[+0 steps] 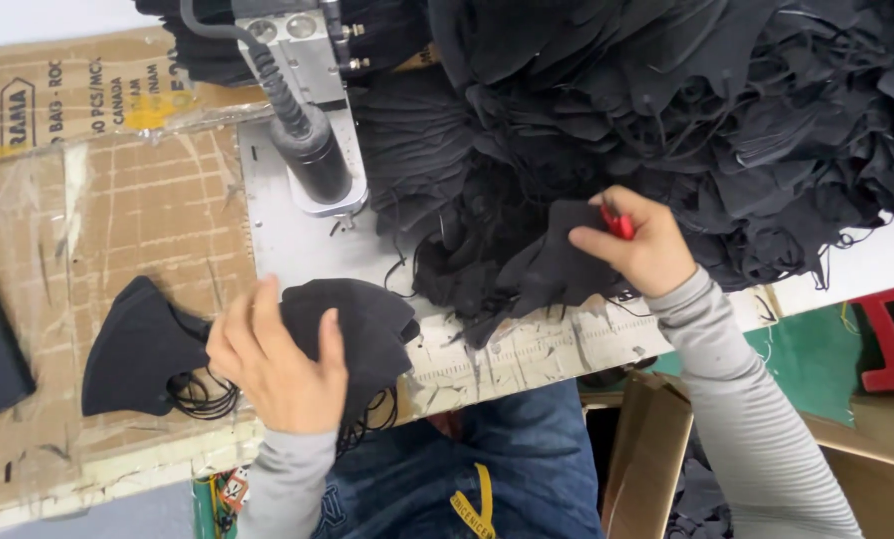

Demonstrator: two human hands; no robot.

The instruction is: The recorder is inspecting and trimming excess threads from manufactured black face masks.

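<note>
The person's left hand (277, 364) lies flat, fingers spread, pressing down on a black face mask (367, 324) at the near edge of the worktop (297, 245); it grips nothing, only pins the mask in place. A second finished mask (137, 344) sits just to its left on the cardboard sheet (147, 210), ear loops (202, 394) curled between the two. The right hand (641, 245) is clenched around a small red tool (616, 222), which I take for snips, while its fingers pinch another mask piece (557, 265) at the foot of the big heap of black masks (686, 110), far too many to count. So two masks lie apart, a third is in hand. They look light, soft and floppy, likely to fold when lifted, so the stiffer seamed edge seems the best place to hold. One welding machine head (312, 110) stands over the plate.
</note>
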